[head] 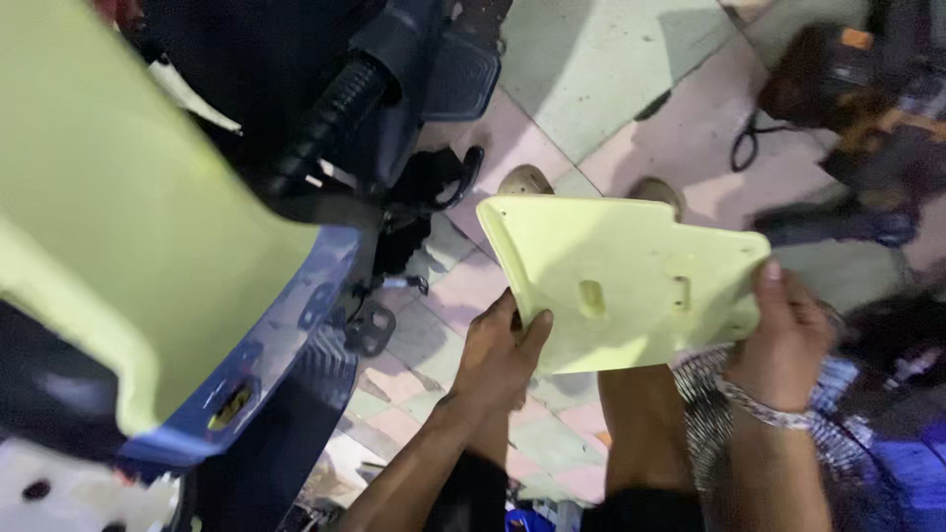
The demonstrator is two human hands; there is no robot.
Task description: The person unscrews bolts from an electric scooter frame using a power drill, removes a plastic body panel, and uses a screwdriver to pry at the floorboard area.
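A flat pale yellow-green plastic panel point(621, 281) with a slot and small holes is held up in front of me over the tiled floor. My left hand point(501, 357) grips its lower left edge, thumb on the face. On the panel's right edge is my right hand point(783, 337), a beaded bracelet on its wrist. To the left stands a scooter with a large pale yellow-green body cover point(118, 217) and a dark blue trim piece point(286, 345) below it.
The scooter's black handlebar grip point(330, 113) and dark footboard fill the upper left. My feet point(527, 180) show beyond the panel on pink and grey floor tiles. A dark power tool with a cable point(838, 84) and other clutter lie at the upper right.
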